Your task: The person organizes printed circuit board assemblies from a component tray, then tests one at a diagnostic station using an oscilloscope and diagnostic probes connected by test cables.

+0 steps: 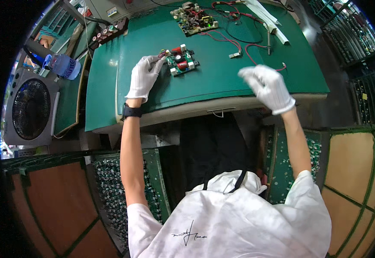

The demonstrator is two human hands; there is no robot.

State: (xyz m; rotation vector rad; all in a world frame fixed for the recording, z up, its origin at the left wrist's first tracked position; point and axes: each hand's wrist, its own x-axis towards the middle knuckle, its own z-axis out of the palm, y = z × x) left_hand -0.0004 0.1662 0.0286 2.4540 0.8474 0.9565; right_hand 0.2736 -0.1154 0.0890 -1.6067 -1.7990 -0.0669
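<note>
— Where can I pass?
— I see bare green mat [222, 79] between my left hand [143, 77] and right hand [268, 87].
— What blocks?
— A small board [181, 61] touching my left fingers, red wires [256, 51] near the right, a larger board [195, 19] behind.

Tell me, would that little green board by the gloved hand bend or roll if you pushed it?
The small circuit board looks stiff and lies flat on the green mat, so it would probably slide, not roll. Its upright parts may be fragile. The left hand touches its edge.

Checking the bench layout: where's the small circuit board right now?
Head view: the small circuit board lies on the green mat, left of centre, at the left hand fingertips.
</note>
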